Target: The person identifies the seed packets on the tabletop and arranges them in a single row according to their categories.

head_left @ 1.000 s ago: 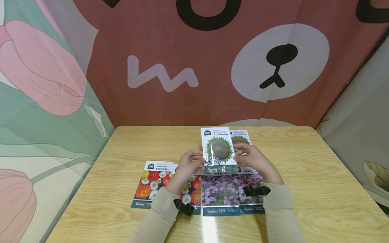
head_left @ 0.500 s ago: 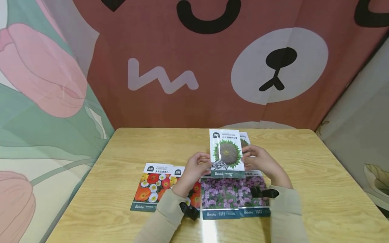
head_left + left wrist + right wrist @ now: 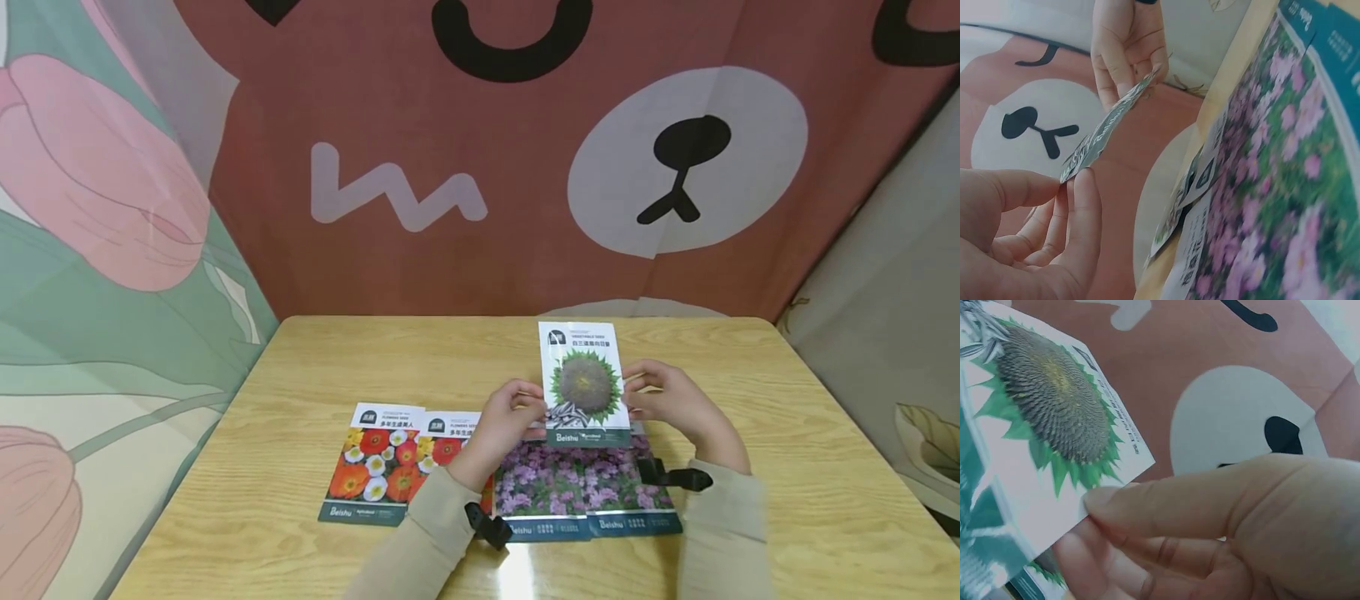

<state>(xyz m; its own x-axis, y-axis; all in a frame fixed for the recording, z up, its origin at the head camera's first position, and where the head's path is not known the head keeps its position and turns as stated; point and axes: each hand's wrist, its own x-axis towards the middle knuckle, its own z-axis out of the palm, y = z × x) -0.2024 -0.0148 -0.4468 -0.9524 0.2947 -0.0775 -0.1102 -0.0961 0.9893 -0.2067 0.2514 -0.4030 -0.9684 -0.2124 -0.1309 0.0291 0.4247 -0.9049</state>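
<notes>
Both hands hold up a white seed packet [image 3: 585,383] printed with a green-edged sunflower head, tilted toward the head camera above the table. My left hand [image 3: 501,429] pinches its left edge between thumb and fingers, which the left wrist view shows from below the packet [image 3: 1107,128]. On the opposite edge, my right hand [image 3: 682,412] pinches with thumb on the printed face and fingers behind. Beneath lie two purple-flower seed packets [image 3: 536,496], their tops covered in the head view. Part of a second sunflower packet [image 3: 1049,575] shows below the held one in the right wrist view.
Two seed packets with red and white flowers [image 3: 367,479] overlap on the left side of the wooden table [image 3: 247,467]; the left forearm covers part of one. A reddish cloth with a bear face [image 3: 420,275] hangs behind the table's back edge.
Both hands have carried the sunflower seed packet to the right, and it now hides the second sunflower packet in the head view. The packets on the table look unmoved over the last half second.
</notes>
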